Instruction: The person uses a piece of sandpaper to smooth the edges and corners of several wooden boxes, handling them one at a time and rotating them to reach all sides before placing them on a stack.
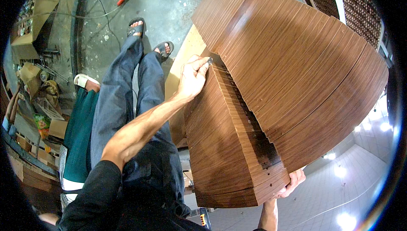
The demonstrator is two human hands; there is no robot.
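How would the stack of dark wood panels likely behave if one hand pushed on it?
The stack of wood panels looks stiff and probably heavy: many thin boards packed edge to edge. The boards might slide apart, since their ends already sit stepped. The left hand and right hand touch opposite ends, perhaps steadying it.

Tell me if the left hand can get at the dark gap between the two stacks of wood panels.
Probably yes: the left hand already sits at the gap's upper end, nothing covering it.
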